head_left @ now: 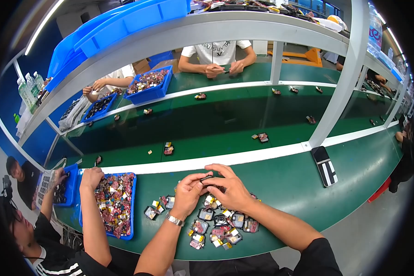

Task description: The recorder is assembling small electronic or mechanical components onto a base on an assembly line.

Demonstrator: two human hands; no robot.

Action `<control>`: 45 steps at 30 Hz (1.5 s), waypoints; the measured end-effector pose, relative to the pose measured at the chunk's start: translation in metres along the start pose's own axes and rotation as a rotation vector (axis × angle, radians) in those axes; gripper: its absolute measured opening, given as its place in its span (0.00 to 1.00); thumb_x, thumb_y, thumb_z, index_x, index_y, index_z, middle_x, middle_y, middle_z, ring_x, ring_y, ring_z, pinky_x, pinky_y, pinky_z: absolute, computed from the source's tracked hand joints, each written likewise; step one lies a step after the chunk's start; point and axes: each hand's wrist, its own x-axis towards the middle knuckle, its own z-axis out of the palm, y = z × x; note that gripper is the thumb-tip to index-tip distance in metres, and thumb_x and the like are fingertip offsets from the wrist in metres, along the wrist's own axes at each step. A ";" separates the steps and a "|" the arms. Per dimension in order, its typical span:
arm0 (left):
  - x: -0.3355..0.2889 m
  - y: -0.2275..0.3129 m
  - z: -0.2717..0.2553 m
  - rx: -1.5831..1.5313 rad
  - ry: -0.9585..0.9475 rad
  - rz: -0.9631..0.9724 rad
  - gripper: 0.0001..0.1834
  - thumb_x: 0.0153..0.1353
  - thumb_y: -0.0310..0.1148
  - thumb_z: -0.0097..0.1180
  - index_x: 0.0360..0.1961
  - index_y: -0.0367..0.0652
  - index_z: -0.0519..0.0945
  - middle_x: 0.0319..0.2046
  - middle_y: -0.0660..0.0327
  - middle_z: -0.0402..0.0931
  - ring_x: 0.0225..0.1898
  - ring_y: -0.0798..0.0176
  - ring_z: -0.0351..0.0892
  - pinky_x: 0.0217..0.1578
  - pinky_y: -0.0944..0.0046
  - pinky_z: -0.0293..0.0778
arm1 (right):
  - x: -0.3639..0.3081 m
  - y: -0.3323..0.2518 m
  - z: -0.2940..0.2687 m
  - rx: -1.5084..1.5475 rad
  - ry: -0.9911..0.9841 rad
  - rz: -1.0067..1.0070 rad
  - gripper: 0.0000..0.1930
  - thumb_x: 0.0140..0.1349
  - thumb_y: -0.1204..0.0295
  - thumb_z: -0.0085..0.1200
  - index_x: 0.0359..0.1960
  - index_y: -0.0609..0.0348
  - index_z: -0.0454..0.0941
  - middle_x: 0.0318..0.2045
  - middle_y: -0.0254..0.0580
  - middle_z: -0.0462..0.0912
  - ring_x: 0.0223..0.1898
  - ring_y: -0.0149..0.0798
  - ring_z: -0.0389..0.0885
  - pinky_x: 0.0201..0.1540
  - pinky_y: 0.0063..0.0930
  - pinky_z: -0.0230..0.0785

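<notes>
1. Head view, hands: the left hand [187, 192], a metal watch at its wrist, and the right hand [226, 186] meet above the green bench top [290, 184]. Together they pinch one small dark square part [206, 179] between thumbs and fingertips, each hand closed on it.
2. Head view, just below the hands: a loose cluster of small square parts with red and yellow tags [216, 223] lies on the bench, touching one another.
3. Head view, left: a blue plastic tray [133, 207] full of similar parts, with a neighbouring worker's hand [91, 177] at its far rim.
4. Head view, right: a black-and-white striped flat phone [324, 166] lies well apart from the hands.
</notes>
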 end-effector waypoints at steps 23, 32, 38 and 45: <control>0.002 0.007 0.009 -0.009 0.105 -0.063 0.15 0.68 0.25 0.49 0.55 0.37 0.70 0.47 0.54 0.78 0.47 0.62 0.80 0.49 0.59 0.80 | 0.005 -0.010 0.003 -0.272 0.193 -0.194 0.10 0.49 0.78 0.64 0.35 0.61 0.80 0.39 0.41 0.77 0.39 0.41 0.79 0.37 0.30 0.78; 0.002 0.006 0.012 0.010 0.106 -0.075 0.15 0.68 0.26 0.50 0.55 0.38 0.69 0.47 0.53 0.78 0.46 0.62 0.80 0.49 0.59 0.79 | 0.003 -0.006 0.003 -0.410 0.197 -0.252 0.06 0.53 0.75 0.58 0.32 0.62 0.77 0.39 0.38 0.75 0.40 0.39 0.78 0.31 0.30 0.79; 0.006 0.005 0.009 0.089 0.098 -0.059 0.16 0.68 0.26 0.51 0.55 0.36 0.68 0.45 0.53 0.79 0.46 0.62 0.80 0.48 0.59 0.80 | 0.006 0.001 0.004 -0.389 0.186 -0.163 0.06 0.53 0.76 0.61 0.31 0.60 0.77 0.39 0.39 0.77 0.39 0.40 0.79 0.34 0.31 0.77; 0.004 0.005 0.015 0.166 0.151 -0.035 0.22 0.67 0.25 0.50 0.61 0.36 0.64 0.53 0.50 0.75 0.49 0.61 0.80 0.48 0.59 0.81 | 0.018 0.020 -0.009 0.202 0.071 0.058 0.07 0.50 0.78 0.63 0.30 0.59 0.78 0.34 0.40 0.81 0.37 0.39 0.81 0.39 0.28 0.74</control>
